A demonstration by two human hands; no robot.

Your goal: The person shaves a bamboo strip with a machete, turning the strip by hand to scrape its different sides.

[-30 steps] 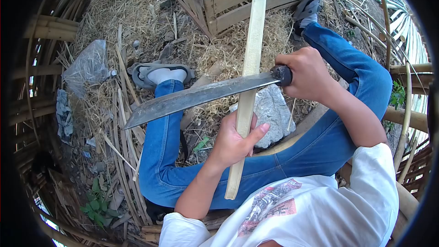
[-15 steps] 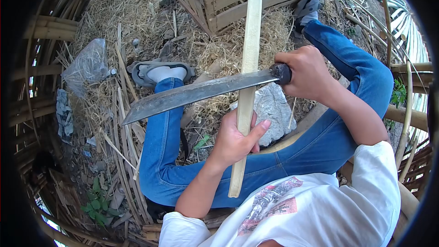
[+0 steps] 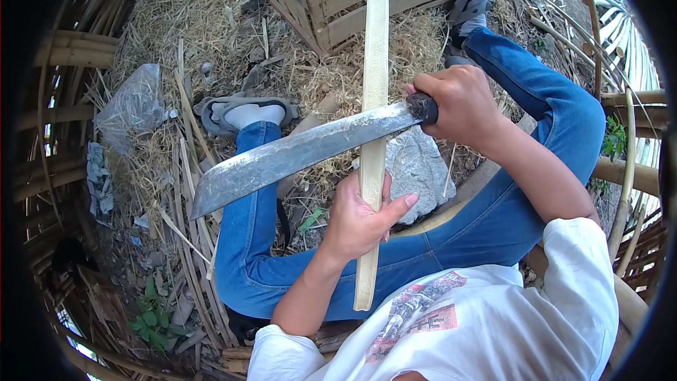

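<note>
A long pale bamboo strip point(image 3: 375, 63) runs upright through the middle of the view, its lower end over my lap. My left hand point(image 3: 360, 215) is wrapped round its lower part, thumb pointing to the right. In my right hand point(image 3: 458, 106) is the dark handle of a machete point(image 3: 303, 152). The wide blade slants down to the left and crosses over the strip above my left hand, its tip above my left shin. Whether the blade touches the strip is hard to tell.
A grey rock point(image 3: 416, 173) lies between my legs. Beyond it are a wooden crate point(image 3: 402, 0) and straw. A plastic bag point(image 3: 134, 109) and loose bamboo slats point(image 3: 190, 219) lie on the left. Bamboo poles point(image 3: 638, 173) stand at the right.
The machete blade has turned, showing more of its bright flat side, and my right hand has shifted slightly left. The strip's upper part has moved left. Both hands keep their holds.
</note>
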